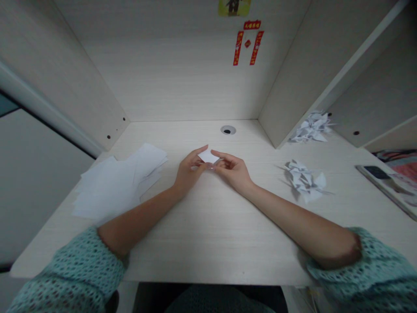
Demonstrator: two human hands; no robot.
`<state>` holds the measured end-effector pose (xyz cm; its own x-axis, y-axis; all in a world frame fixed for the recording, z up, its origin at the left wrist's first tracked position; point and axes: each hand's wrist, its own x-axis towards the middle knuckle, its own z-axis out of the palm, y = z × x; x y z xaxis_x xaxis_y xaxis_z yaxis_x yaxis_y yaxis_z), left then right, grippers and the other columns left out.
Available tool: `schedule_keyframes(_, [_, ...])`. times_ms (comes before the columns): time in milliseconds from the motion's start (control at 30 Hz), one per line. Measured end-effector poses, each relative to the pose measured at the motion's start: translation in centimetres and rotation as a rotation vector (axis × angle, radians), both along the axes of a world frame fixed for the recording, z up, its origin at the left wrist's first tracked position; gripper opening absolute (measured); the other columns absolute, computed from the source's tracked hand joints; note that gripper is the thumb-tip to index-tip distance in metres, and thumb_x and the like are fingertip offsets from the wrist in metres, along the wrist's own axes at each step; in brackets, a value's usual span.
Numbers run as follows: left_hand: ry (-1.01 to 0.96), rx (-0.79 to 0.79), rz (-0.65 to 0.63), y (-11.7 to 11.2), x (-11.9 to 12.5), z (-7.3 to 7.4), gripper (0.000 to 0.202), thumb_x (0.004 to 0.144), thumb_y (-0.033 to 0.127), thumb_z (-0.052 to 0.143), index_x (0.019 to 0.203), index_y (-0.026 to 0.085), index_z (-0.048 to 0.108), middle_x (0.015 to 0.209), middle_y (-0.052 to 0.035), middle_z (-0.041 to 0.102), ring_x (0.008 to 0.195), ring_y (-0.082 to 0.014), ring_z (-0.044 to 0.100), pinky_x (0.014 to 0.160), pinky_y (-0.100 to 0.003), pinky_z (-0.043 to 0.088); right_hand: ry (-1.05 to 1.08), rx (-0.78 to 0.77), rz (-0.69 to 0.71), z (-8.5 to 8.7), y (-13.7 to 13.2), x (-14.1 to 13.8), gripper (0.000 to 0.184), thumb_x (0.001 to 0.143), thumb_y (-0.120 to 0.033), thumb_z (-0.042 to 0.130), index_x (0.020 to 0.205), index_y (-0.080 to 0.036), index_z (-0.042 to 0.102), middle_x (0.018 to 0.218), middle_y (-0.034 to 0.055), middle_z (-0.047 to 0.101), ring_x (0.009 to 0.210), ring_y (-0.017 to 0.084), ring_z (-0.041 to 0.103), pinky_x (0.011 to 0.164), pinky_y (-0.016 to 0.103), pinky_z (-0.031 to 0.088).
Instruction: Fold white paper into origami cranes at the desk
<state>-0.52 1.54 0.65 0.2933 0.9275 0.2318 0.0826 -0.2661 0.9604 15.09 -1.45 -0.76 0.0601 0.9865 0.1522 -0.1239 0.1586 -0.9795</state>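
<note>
Between my two hands, over the middle of the desk, is a small folded piece of white paper (pixel 209 156), diamond-shaped from above. My left hand (pixel 192 167) grips its left side, with the thumb at the near edge and the index finger stretched along the far edge. On the right side my right hand (pixel 233 169) pinches it the same way, thumb and index finger on the paper. Both thumbs nearly meet at the near corner. The underside of the paper and some fingertips are hidden.
Loose white paper sheets (pixel 110 187) lie spread at the left. Two clusters of folded white paper, a nearer one (pixel 305 179) and a farther one (pixel 312 127), are on the right. A phone (pixel 387 184) lies at the far right. Behind my hands is a cable hole (pixel 228 130).
</note>
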Motion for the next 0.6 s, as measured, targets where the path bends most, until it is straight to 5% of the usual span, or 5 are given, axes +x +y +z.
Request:
schedule_keyframes(300, [-0.129, -0.151, -0.028, 0.49, 0.11, -0.49, 0.051, 0.066, 0.032, 0.074, 0.115, 0.02, 0.065, 0.086, -0.0018, 0.072, 0.079, -0.0135, 0.064, 0.08, -0.028, 0.047, 0.019, 0.014, -0.073, -0.17, 0.18, 0.18, 0.045, 0.061, -0.035, 0.079, 0.102, -0.018, 0.072, 0.052, -0.0081, 0.045, 0.05, 0.006, 0.034, 0.05, 0.023, 0.029])
schedule_keyframes(600, [-0.055, -0.098, 0.069, 0.2, -0.13, -0.32, 0.035, 0.07, 0.033, 0.072, 0.104, 0.021, 0.072, 0.094, -0.0036, 0.075, 0.085, -0.0169, 0.067, 0.086, -0.031, 0.048, 0.001, 0.056, -0.067, -0.32, 0.18, 0.08, 0.029, 0.065, -0.037, 0.077, 0.091, -0.023, 0.075, 0.067, -0.0005, 0.067, 0.058, 0.011, 0.054, 0.059, 0.026, 0.045])
